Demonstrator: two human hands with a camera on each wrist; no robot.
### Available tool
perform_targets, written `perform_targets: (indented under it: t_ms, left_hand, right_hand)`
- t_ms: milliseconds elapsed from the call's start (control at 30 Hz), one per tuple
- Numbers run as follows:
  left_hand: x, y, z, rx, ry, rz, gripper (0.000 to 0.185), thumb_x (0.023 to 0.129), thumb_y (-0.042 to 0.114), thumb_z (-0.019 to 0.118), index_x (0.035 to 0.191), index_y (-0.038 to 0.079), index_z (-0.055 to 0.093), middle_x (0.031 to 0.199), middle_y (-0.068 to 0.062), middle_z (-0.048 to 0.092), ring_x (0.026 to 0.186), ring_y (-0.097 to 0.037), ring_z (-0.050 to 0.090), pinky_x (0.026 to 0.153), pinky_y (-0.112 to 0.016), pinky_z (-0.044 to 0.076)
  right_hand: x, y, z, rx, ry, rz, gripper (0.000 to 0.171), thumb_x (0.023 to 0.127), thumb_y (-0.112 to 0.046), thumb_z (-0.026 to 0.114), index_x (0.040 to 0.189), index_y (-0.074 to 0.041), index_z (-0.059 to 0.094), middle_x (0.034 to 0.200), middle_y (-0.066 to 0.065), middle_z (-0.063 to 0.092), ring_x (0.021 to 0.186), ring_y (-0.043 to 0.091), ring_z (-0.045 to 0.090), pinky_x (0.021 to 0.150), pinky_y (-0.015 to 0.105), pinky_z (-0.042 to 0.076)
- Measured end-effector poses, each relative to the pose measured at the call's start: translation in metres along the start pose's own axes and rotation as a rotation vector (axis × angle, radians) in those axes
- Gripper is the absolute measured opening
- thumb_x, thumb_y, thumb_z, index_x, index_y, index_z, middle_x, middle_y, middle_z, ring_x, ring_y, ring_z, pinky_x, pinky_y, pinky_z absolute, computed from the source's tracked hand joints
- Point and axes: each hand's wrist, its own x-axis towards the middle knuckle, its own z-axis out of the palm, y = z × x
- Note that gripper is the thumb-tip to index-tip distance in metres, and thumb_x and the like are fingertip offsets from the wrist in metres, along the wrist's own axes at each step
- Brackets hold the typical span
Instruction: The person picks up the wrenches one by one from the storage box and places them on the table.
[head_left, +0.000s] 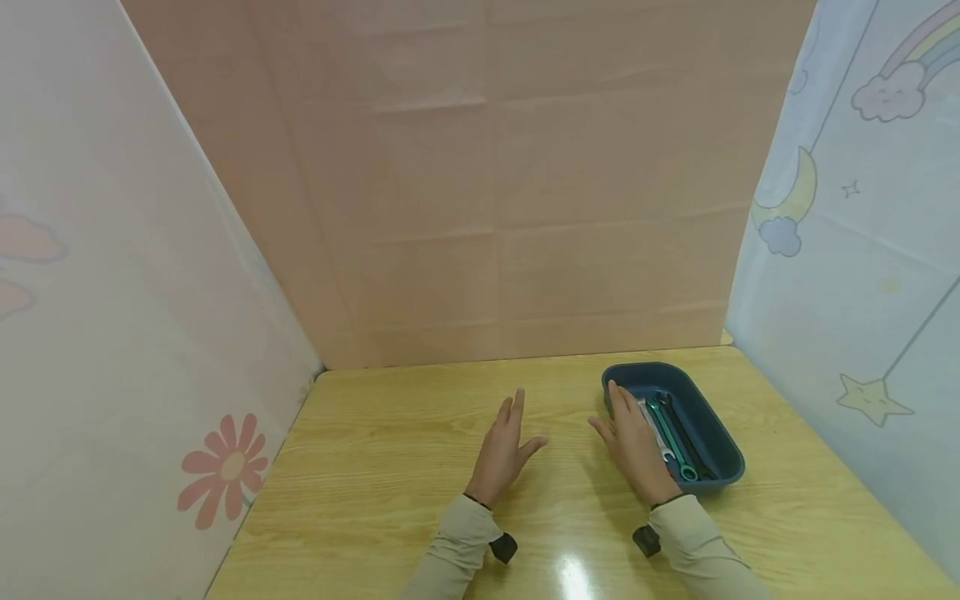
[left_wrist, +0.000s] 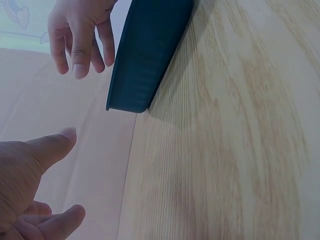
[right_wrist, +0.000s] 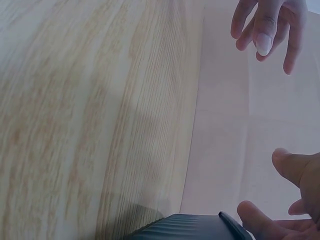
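Observation:
My left hand (head_left: 504,446) is open over the wooden table (head_left: 390,467), fingers straight and pointing away, thumb spread. About a hand's width to its right, my right hand (head_left: 634,442) is also open, lying along the left rim of a dark blue tray (head_left: 726,442). It holds nothing. In the tray lie a silver wrench (head_left: 655,429), a green wrench (head_left: 672,442) and a black one (head_left: 688,440). The left wrist view shows my left thumb (left_wrist: 50,149), the right hand (left_wrist: 80,35) and the tray's outer wall (left_wrist: 145,60). The right wrist view shows the tray's corner (right_wrist: 190,227).
Fabric screens close the table on three sides: pink at the back (head_left: 480,183), a flower-print one on the left (head_left: 135,333), a star-and-moon one on the right (head_left: 862,250). Bare tabletop lies left of my left hand and along the front edge.

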Motion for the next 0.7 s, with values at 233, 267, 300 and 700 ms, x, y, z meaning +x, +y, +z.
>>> perform_targets:
  t_ms: [233, 267, 300, 700]
  left_hand:
    - [0.005, 0.005, 0.003, -0.006, 0.007, 0.031, 0.088, 0.093, 0.031, 0.070, 0.160, 0.007, 0.018, 0.154, -0.030, 0.033, 0.131, -0.042, 0.050, 0.099, -0.048, 0.050]
    - [0.006, 0.006, 0.004, -0.006, 0.010, 0.041, 0.088, 0.094, 0.031, 0.070, 0.160, 0.007, 0.018, 0.154, -0.030, 0.033, 0.131, -0.042, 0.050, 0.100, -0.048, 0.050]
    - [0.008, 0.007, 0.005, -0.006, 0.012, 0.047, 0.088, 0.094, 0.031, 0.070, 0.160, 0.007, 0.017, 0.154, -0.029, 0.033, 0.131, -0.041, 0.050, 0.100, -0.048, 0.050]
    - [0.011, 0.014, 0.013, -0.018, -0.018, 0.041, 0.088, 0.095, 0.034, 0.068, 0.160, 0.008, 0.016, 0.156, -0.027, 0.032, 0.133, -0.040, 0.048, 0.102, -0.046, 0.049]
  right_hand:
    - [0.001, 0.002, -0.002, -0.027, 0.051, -0.043, 0.075, 0.087, -0.014, 0.078, 0.145, 0.014, 0.038, 0.134, 0.039, 0.047, 0.094, 0.044, 0.064, 0.086, 0.060, 0.050]
    - [0.001, 0.003, -0.002, -0.029, 0.057, -0.050, 0.075, 0.087, -0.014, 0.079, 0.144, 0.014, 0.039, 0.134, 0.039, 0.048, 0.088, 0.041, 0.066, 0.084, 0.059, 0.052]
    - [0.001, 0.003, -0.002, -0.030, 0.060, -0.054, 0.076, 0.087, -0.014, 0.079, 0.144, 0.014, 0.039, 0.134, 0.039, 0.048, 0.083, 0.038, 0.067, 0.082, 0.057, 0.053]
    - [0.001, 0.006, -0.008, -0.043, 0.036, -0.012, 0.077, 0.089, -0.015, 0.077, 0.148, 0.012, 0.035, 0.137, 0.037, 0.045, 0.119, 0.052, 0.053, 0.089, 0.061, 0.049]
